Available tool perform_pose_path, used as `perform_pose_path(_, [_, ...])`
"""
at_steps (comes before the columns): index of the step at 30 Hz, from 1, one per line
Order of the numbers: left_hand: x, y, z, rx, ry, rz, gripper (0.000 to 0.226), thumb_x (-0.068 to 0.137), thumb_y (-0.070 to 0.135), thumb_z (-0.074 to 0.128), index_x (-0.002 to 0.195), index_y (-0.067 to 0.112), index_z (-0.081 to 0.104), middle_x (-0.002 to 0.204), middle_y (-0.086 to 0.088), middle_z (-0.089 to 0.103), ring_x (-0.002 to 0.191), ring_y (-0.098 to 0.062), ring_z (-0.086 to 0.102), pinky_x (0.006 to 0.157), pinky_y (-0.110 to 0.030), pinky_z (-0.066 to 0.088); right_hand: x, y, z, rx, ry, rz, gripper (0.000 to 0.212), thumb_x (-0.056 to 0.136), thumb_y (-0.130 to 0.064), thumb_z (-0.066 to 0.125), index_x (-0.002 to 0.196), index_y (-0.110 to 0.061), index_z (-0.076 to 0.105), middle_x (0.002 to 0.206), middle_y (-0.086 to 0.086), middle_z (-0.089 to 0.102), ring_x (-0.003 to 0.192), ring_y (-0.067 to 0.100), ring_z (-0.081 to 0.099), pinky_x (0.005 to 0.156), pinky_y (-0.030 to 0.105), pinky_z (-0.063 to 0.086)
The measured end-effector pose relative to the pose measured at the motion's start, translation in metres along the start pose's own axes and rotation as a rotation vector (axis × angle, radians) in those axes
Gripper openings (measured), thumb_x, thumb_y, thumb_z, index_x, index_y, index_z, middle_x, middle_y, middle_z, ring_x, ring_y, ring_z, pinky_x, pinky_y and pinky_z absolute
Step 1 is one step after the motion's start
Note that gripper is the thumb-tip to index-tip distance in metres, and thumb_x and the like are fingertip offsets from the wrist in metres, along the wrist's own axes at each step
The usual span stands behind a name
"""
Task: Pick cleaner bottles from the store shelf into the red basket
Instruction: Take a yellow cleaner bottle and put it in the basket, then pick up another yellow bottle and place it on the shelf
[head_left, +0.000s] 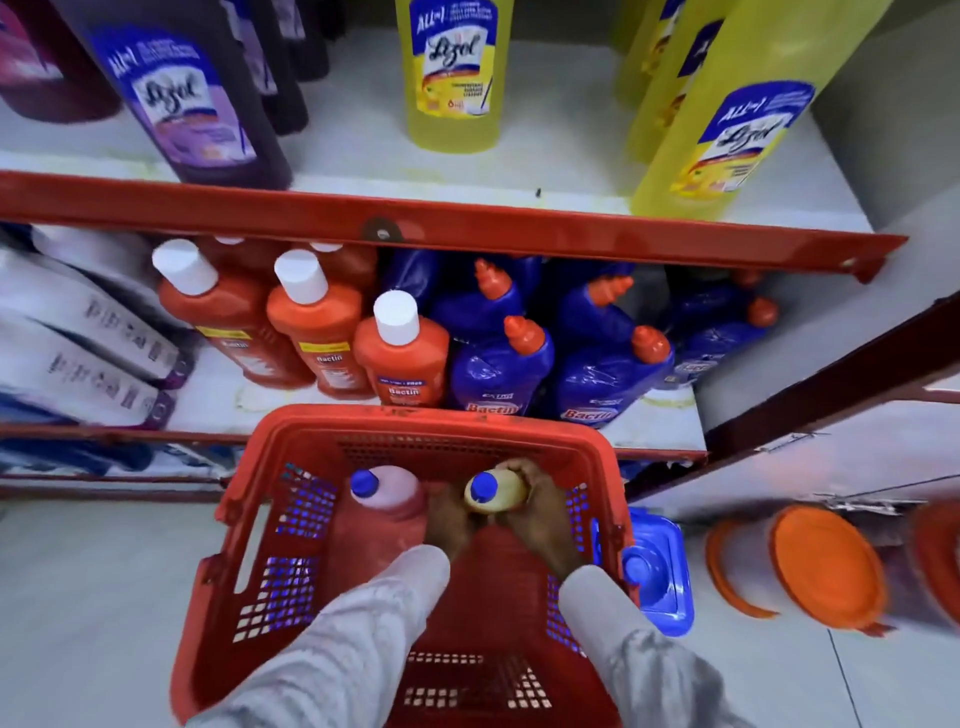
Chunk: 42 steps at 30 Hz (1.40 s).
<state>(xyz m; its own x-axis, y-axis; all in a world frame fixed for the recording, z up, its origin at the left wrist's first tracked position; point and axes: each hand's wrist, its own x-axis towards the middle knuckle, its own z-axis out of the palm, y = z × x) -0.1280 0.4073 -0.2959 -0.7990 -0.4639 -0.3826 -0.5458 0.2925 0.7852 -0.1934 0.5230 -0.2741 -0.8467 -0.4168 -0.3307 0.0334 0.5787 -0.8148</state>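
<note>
The red basket stands on the floor in front of the shelf. Inside it a pink bottle with a blue cap stands upright at the left. Beside it a yellow bottle with a blue cap is held from both sides: my left hand grips its left side and my right hand wraps its right side. Both arms in grey sleeves reach down into the basket. On the top shelf stand yellow bottles and purple bottles.
The lower shelf holds orange bottles with white caps and blue bottles with orange caps. White packs lie at the left. A blue container and orange-lidded tubs sit to the basket's right. A red shelf rail juts forward.
</note>
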Motion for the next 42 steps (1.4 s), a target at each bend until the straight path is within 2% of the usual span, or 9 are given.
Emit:
perform_pose_path(4, [0.002,0.001,0.005,0.014,-0.006,-0.073,0.019,0.071,-0.005,0.07,0.09,-0.003,0.07,0.095,-0.023,0.072,0.084,-0.013,0.053,0.067,-0.024,0.035,0.009,0.006,0.005,-0.032,-0.043,0.041,0.055,0.056,0.005,0.079,0.101,-0.024,0.066,0.095,-0.004,0.071,0.091,0.014,0.066,0.071,0.004,0.043])
perform_pose_path(9, [0.013,-0.017,0.005,0.021,-0.061,-0.031,0.029,0.063,0.016,0.057,0.085,0.004,0.072,0.087,-0.012,0.073,0.085,-0.023,0.067,0.076,-0.05,0.056,0.013,0.006,-0.004,0.004,-0.093,0.102,0.056,0.068,0.008,0.076,0.12,-0.01,0.063,0.109,0.003,0.068,0.103,0.017,0.063,0.092,0.028,0.049])
perform_pose_path(14, [-0.009,0.028,-0.038,-0.019,-0.016,-0.001,0.03,0.061,0.017,0.063,0.09,0.022,0.069,0.084,0.008,0.068,0.081,-0.01,0.06,0.072,-0.03,0.051,0.001,-0.024,-0.037,0.022,-0.081,0.018,0.051,0.072,0.014,0.07,0.12,-0.004,0.065,0.119,0.015,0.07,0.115,0.027,0.066,0.102,0.038,0.052])
perform_pose_path(18, [-0.045,0.125,-0.087,0.102,0.314,0.34,0.04,0.071,-0.004,0.048,0.093,0.021,0.07,0.074,0.013,0.064,0.067,0.003,0.055,0.067,-0.006,0.04,-0.02,-0.085,-0.098,0.151,-0.021,-0.159,0.029,0.082,0.008,0.069,0.094,-0.017,0.075,0.091,0.0,0.078,0.084,0.006,0.073,0.078,0.017,0.055])
perform_pose_path(25, [-0.05,0.254,-0.11,0.357,0.619,0.915,0.027,0.083,0.019,0.062,0.11,0.022,0.063,0.126,0.003,0.062,0.114,-0.02,0.053,0.097,-0.038,0.043,-0.025,-0.2,-0.176,0.323,0.579,-0.567,0.02,0.083,-0.01,0.073,0.096,-0.025,0.069,0.091,-0.004,0.077,0.079,0.016,0.074,0.073,0.033,0.06])
perform_pose_path(29, [-0.027,0.278,-0.112,0.466,0.64,0.892,0.04,0.08,0.023,0.063,0.119,0.02,0.057,0.136,-0.003,0.054,0.123,-0.026,0.047,0.104,-0.045,0.04,0.005,-0.228,-0.196,0.25,0.986,-0.565,0.067,0.07,-0.022,0.08,0.13,-0.013,0.05,0.131,0.008,0.059,0.119,0.03,0.051,0.101,0.045,0.044])
perform_pose_path(33, [-0.005,0.278,-0.11,0.633,0.565,0.782,0.053,0.077,0.026,0.064,0.128,0.02,0.05,0.138,-0.008,0.052,0.125,-0.029,0.045,0.108,-0.05,0.038,0.043,-0.247,-0.207,0.197,0.835,-0.37,0.115,0.061,-0.048,0.087,0.15,-0.012,0.022,0.15,0.014,0.042,0.133,0.037,0.041,0.108,0.05,0.041])
perform_pose_path(37, [0.007,0.267,-0.112,0.665,0.504,0.722,0.055,0.079,0.026,0.059,0.132,0.022,0.046,0.135,-0.004,0.056,0.126,-0.024,0.046,0.115,-0.049,0.028,0.066,-0.256,-0.221,0.258,0.737,-0.439,0.102,0.06,-0.038,0.089,0.14,-0.011,0.032,0.132,0.013,0.05,0.12,0.034,0.053,0.097,0.053,0.052])
perform_pose_path(42, [0.009,0.262,-0.112,0.524,0.442,0.738,0.057,0.079,0.023,0.059,0.134,0.024,0.046,0.138,-0.001,0.053,0.13,-0.02,0.041,0.12,-0.047,0.019,0.056,-0.264,-0.23,0.339,0.674,-0.588,0.091,0.063,-0.024,0.09,0.134,-0.012,0.035,0.126,0.01,0.054,0.111,0.025,0.057,0.08,0.022,0.049])
